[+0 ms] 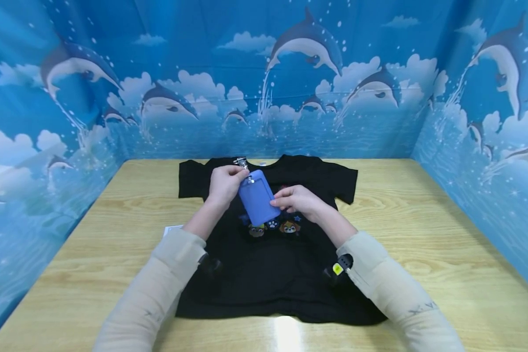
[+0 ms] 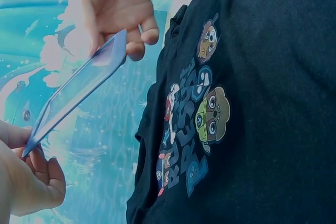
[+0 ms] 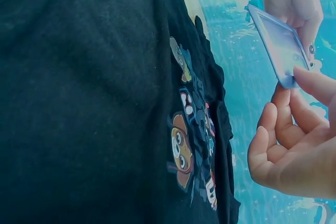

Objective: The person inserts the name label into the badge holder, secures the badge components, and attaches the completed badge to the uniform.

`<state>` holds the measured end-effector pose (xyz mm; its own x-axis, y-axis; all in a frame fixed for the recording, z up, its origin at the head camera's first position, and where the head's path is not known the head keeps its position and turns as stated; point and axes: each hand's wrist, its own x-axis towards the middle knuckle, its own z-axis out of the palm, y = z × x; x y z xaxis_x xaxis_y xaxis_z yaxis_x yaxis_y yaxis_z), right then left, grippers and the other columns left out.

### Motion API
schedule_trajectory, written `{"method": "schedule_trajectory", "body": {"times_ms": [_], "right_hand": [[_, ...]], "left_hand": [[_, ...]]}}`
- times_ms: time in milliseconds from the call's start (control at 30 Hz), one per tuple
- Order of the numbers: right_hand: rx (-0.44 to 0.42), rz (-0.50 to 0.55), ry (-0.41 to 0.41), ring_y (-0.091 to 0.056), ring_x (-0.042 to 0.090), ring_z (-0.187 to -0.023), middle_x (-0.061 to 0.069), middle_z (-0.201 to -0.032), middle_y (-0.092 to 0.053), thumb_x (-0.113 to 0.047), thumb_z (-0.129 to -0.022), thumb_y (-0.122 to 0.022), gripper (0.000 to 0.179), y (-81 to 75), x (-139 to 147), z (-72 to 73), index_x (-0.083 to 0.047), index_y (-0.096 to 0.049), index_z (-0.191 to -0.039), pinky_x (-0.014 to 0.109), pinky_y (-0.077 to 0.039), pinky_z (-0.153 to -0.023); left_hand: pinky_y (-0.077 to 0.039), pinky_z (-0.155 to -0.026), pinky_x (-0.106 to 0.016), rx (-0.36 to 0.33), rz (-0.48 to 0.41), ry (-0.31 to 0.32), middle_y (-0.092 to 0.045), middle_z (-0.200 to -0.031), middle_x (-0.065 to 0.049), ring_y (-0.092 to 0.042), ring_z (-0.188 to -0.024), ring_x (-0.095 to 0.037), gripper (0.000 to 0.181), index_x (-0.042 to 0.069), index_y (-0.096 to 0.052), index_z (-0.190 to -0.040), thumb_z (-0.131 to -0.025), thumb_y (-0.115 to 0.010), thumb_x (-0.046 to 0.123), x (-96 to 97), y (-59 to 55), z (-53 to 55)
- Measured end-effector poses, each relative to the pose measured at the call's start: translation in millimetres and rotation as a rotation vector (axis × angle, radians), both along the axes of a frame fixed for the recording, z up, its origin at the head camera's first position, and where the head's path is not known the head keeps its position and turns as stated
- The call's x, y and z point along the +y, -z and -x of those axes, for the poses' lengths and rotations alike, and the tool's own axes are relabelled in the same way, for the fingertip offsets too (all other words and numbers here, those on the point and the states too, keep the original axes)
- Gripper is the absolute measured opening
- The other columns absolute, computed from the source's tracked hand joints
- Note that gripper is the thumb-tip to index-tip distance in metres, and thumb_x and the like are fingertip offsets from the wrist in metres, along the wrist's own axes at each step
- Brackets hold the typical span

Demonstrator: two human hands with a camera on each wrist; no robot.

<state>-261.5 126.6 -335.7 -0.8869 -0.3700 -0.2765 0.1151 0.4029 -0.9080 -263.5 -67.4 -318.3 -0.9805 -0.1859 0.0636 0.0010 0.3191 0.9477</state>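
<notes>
One blue card holder [image 1: 258, 199] with what seems a metal clip [image 1: 241, 162] is pinched by the left hand [image 1: 224, 185] and right hand [image 1: 300, 200] above a black T-shirt [image 1: 268, 278].

Flat blue card holder [image 1: 257, 201] I view remotely, rectangular and framed, silver clip [image 1: 242, 162] at its top, tilted above a black T-shirt [image 1: 268, 278], left hand [image 1: 226, 183] pinching beside the clip, right hand [image 1: 301, 200] pinching the holder's lower side edge
</notes>
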Motion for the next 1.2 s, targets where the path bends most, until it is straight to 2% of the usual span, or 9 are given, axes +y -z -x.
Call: {"method": "schedule_trajectory", "body": {"times_ms": [133, 233, 367, 500, 633, 767, 1000, 1200], "right_hand": [[0.004, -0.043, -0.032, -0.055, 0.019, -0.084, 0.006, -0.091, -0.062, -0.019, -0.088, -0.064, 0.037, 0.9, 2.9, -2.2, 0.003, -0.059, -0.117, 0.044, -0.041, -0.088], [0.011, -0.045, -0.026, -0.056, 0.019, -0.086, 0.006, -0.092, -0.062, -0.019, -0.089, -0.063, 0.037, 1.1, 4.9, -3.3, 0.004, -0.059, -0.118, 0.044, -0.042, -0.088], [0.005, 0.028, 0.034, -0.054, 0.019, -0.082, 0.003, -0.084, -0.058, -0.016, -0.090, -0.060, 0.031, 1.4, 6.9, -2.9, 0.004, -0.060, -0.113, 0.040, -0.043, -0.082], [-0.024, 0.130, 0.119, -0.053, 0.015, -0.077, 0.000, -0.077, -0.056, -0.014, -0.092, -0.056, 0.028, 1.7, 7.7, -0.3, 0.005, -0.057, -0.113, 0.030, -0.045, -0.072], [-0.022, 0.179, 0.159, -0.052, 0.016, -0.078, -0.001, -0.077, -0.054, -0.013, -0.094, -0.053, 0.029, 0.8, 9.8, 0.9, 0.007, -0.055, -0.115, 0.028, -0.044, -0.071], [-0.005, 0.177, 0.141, -0.051, 0.019, -0.082, 0.000, -0.079, -0.054, -0.014, -0.096, -0.051, 0.029, 0.0, 12.3, 0.0, 0.008, -0.054, -0.115, 0.033, -0.043, -0.076], [0.005, 0.191, 0.094, -0.052, 0.016, -0.080, -0.001, -0.078, -0.056, -0.012, -0.095, -0.051, 0.028, -1.7, 16.1, 1.0, 0.009, -0.054, -0.114, 0.036, -0.043, -0.079], [0.009, 0.193, 0.087, -0.054, 0.012, -0.077, -0.002, -0.078, -0.058, -0.012, -0.095, -0.052, 0.028, -4.1, 18.7, 1.6, 0.008, -0.055, -0.113, 0.032, -0.044, -0.076]], "left_hand": [[-0.043, -0.069, -0.029, 0.028, -0.043, -0.025, -0.063, -0.101, -0.012, -0.051, -0.086, -0.017, 0.022, -0.001, -0.069, -0.102, -0.089, -0.063, 0.015, -1.5, 0.7, 0.1], [-0.044, -0.071, -0.030, 0.036, -0.075, -0.041, -0.063, -0.103, -0.013, -0.052, -0.087, -0.017, 0.023, -0.001, -0.069, -0.103, -0.088, -0.064, 0.016, -2.7, 1.8, 0.1], [-0.045, -0.077, -0.033, 0.027, -0.106, -0.058, -0.062, -0.108, -0.012, -0.052, -0.095, -0.018, 0.026, 0.000, -0.068, -0.106, -0.088, -0.064, 0.019, -4.7, 4.8, -0.2], [-0.044, -0.085, -0.035, 0.028, -0.141, -0.071, -0.061, -0.110, -0.013, -0.052, -0.102, -0.021, 0.027, -0.001, -0.069, -0.105, -0.086, -0.066, 0.018, -6.0, 9.2, 0.5], [-0.044, -0.085, -0.038, 0.039, -0.194, -0.070, -0.062, -0.104, -0.015, -0.053, -0.094, -0.019, 0.026, -0.005, -0.068, -0.103, -0.086, -0.066, 0.015, -5.1, 12.9, 0.4], [-0.045, -0.083, -0.041, 0.037, -0.239, -0.059, -0.062, -0.097, -0.014, -0.052, -0.081, -0.015, 0.025, -0.007, -0.067, -0.103, -0.087, -0.064, 0.013, -4.9, 14.0, -1.5], [-0.046, -0.071, -0.026, 0.028, -0.236, -0.050, -0.063, -0.095, -0.012, -0.053, -0.075, -0.010, 0.025, -0.006, -0.068, -0.103, -0.087, -0.064, 0.013, -7.0, 13.8, -4.1], [-0.047, -0.077, -0.032, 0.027, -0.210, -0.039, -0.064, -0.098, -0.015, -0.053, -0.079, -0.012, 0.024, -0.005, -0.068, -0.104, -0.087, -0.064, 0.012, -7.8, 15.7, -5.6]]}}
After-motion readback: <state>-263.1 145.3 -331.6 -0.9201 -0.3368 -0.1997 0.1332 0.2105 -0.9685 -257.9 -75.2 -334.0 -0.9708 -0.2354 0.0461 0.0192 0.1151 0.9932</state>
